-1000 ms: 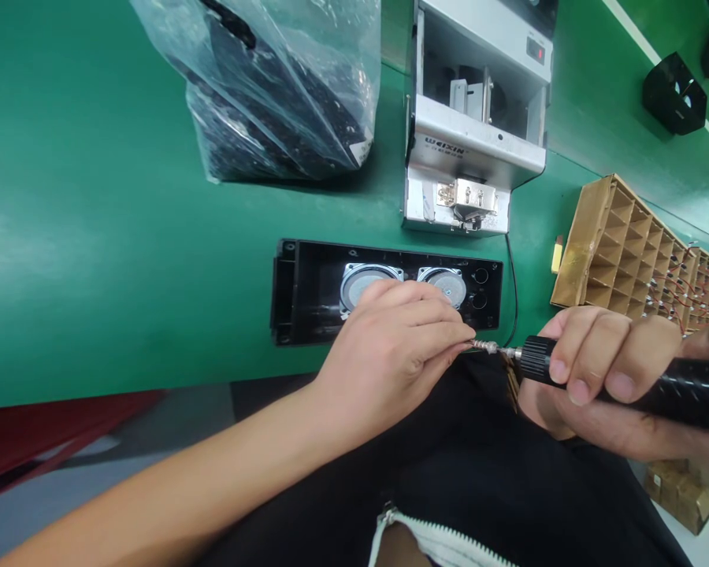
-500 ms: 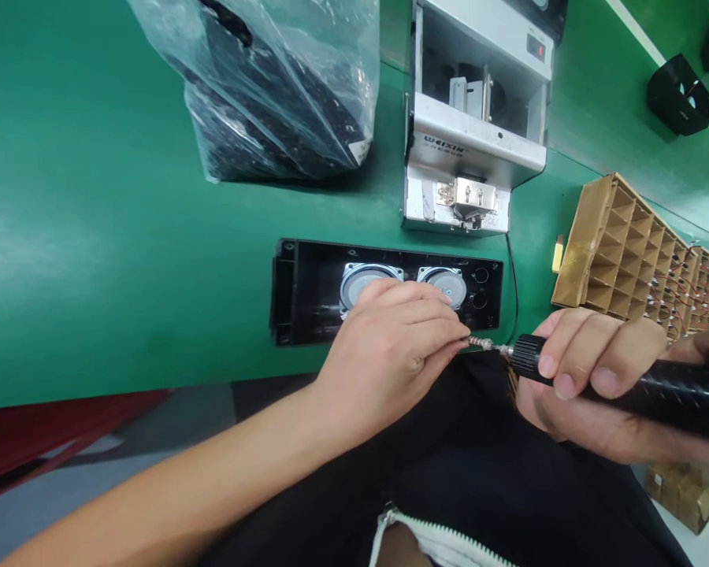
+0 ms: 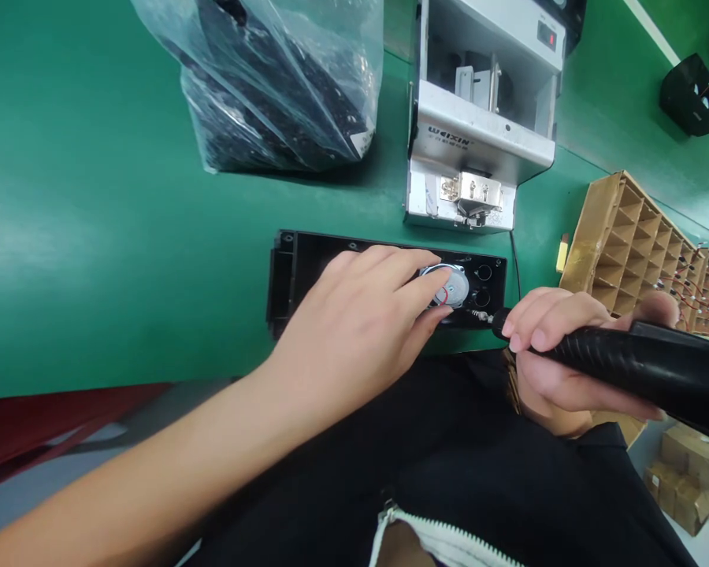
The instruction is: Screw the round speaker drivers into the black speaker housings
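Observation:
A long black plastic speaker housing (image 3: 395, 242) lies on the green bench with its hollow side up. Inside, toward its right end, sits a round speaker (image 3: 454, 288) with a short red wire showing. My left hand (image 3: 360, 307) reaches across the housing, thumb and fingers apart at that speaker's left edge; it covers the housing's middle, and the other speaker is hidden beneath it. In my right hand (image 3: 561, 339) is a black electric screwdriver (image 3: 644, 366), held nearly level. Its bit (image 3: 482, 316) points left, over the housing's near right corner; whether it touches is unclear.
A silver WEIXIN machine (image 3: 484, 142) stands behind the housing. To its left lies a clear plastic bag (image 3: 283, 102) with black parts. Divided cardboard trays (image 3: 620, 228) with wired parts are on the right, beside a yellow object (image 3: 562, 253). A black box (image 3: 691, 94) sits farther back.
My left hand has moved left off the screwdriver bit and opened, now over the left speaker. My right hand has brought the screwdriver up and left, its bit now over the housing's corner.

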Motion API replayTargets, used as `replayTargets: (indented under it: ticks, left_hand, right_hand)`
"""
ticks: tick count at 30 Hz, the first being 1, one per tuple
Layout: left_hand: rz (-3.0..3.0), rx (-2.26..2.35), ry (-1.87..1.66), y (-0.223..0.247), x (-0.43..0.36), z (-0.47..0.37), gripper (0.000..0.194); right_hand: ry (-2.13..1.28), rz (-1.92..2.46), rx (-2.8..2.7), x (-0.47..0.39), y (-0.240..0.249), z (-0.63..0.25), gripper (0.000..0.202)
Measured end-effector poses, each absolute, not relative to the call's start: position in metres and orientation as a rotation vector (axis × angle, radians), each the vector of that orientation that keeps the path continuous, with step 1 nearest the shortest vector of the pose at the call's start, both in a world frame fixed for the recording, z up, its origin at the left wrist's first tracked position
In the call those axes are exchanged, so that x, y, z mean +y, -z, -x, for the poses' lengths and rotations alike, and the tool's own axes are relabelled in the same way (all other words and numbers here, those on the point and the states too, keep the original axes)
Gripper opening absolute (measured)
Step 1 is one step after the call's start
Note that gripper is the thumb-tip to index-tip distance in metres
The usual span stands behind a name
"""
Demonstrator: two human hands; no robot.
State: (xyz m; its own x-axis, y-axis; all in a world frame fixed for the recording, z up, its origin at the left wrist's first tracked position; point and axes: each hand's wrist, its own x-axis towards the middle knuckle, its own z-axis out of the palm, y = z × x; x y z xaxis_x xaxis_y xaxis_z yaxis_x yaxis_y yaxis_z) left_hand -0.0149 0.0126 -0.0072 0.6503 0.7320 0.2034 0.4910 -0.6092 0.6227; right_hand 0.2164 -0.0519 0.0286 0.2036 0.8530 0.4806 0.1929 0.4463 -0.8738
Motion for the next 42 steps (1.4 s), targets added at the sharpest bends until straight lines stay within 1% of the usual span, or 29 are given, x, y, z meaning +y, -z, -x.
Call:
replayTargets:
  ticks: [2,4,5,6,8,9,10,13,15,16,19,20,24,25,28,29,32,34,35,38,42]
  left_hand:
    - [-2.330,0.958,-0.581,0.006,0.015,0.014,0.031]
    - [-2.333,0.945,-0.542,0.005,0.016,0.012,0.032]
    - [-2.349,0.940,-0.517,0.004,0.016,0.011,0.031]
    - [-2.368,0.936,-0.489,0.004,0.016,0.010,0.030]
    - [-2.391,0.940,-0.432,0.003,0.018,0.006,0.026]
    - [-2.393,0.947,-0.407,0.002,0.019,0.004,0.024]
    - [-2.391,0.955,-0.386,0.002,0.019,0.003,0.023]
    - [-2.393,0.974,-0.341,0.002,0.022,-0.002,0.019]
    - [-2.395,0.982,-0.343,0.002,0.022,-0.004,0.016]
    - [-2.392,0.988,-0.352,0.003,0.022,-0.004,0.014]
    - [-2.390,0.995,-0.377,0.003,0.022,-0.004,0.014]
    - [-2.395,0.996,-0.377,0.003,0.022,-0.004,0.015]
    - [-2.429,1.005,-0.357,0.004,0.021,-0.004,0.015]
    - [-2.437,1.005,-0.359,0.004,0.021,-0.004,0.015]
    - [-2.437,0.997,-0.385,0.005,0.019,-0.004,0.015]
    - [-2.433,0.993,-0.397,0.005,0.018,-0.004,0.015]
    - [-2.436,0.983,-0.405,0.005,0.018,-0.005,0.014]
    - [-2.444,0.989,-0.407,0.005,0.018,-0.006,0.013]
    - [-2.444,0.991,-0.408,0.005,0.018,-0.007,0.014]
    - [-2.426,0.987,-0.426,0.005,0.018,-0.007,0.015]
    - [-2.399,0.966,-0.441,0.005,0.019,-0.006,0.018]
  right_hand:
    - [-0.451,0.786,-1.238,-0.041,-0.017,-0.212,0.095]
    - [-0.433,0.722,-1.222,-0.035,-0.011,-0.211,0.111]
    - [-0.440,0.762,-1.229,-0.035,-0.011,-0.211,0.112]
    - [-0.444,0.826,-1.235,-0.036,-0.011,-0.211,0.108]
    - [-0.463,0.945,-1.237,-0.039,-0.013,-0.213,0.095]
    - [-0.483,0.952,-1.239,-0.040,-0.013,-0.213,0.091]
    - [-0.505,0.923,-1.243,-0.040,-0.012,-0.214,0.091]
    - [-0.536,0.752,-1.244,-0.036,-0.007,-0.214,0.107]
    - [-0.530,0.736,-1.245,-0.031,-0.003,-0.214,0.114]
    - [-0.519,0.745,-1.243,-0.030,-0.001,-0.213,0.112]
    - [-0.488,0.756,-1.242,-0.026,0.005,-0.211,0.094]
    - [-0.490,0.743,-1.246,-0.025,0.005,-0.210,0.091]
    - [-0.504,0.728,-1.238,-0.030,0.002,-0.202,0.096]
    - [-0.482,0.768,-1.221,-0.033,0.000,-0.200,0.091]
    - [-0.477,0.886,-1.314,-0.041,-0.006,-0.199,0.057]
    - [-0.495,0.882,-1.385,-0.042,-0.007,-0.200,0.052]
    - [-0.503,0.765,-1.486,-0.040,-0.005,-0.203,0.052]
    - [-0.455,0.684,-1.467,-0.035,0.000,-0.203,0.062]
    - [-0.440,0.665,-1.468,-0.033,0.004,-0.202,0.063]
    - [-0.405,0.657,-1.499,-0.027,0.013,-0.198,0.057]
    - [-0.398,0.651,-1.515,-0.027,0.019,-0.195,0.060]
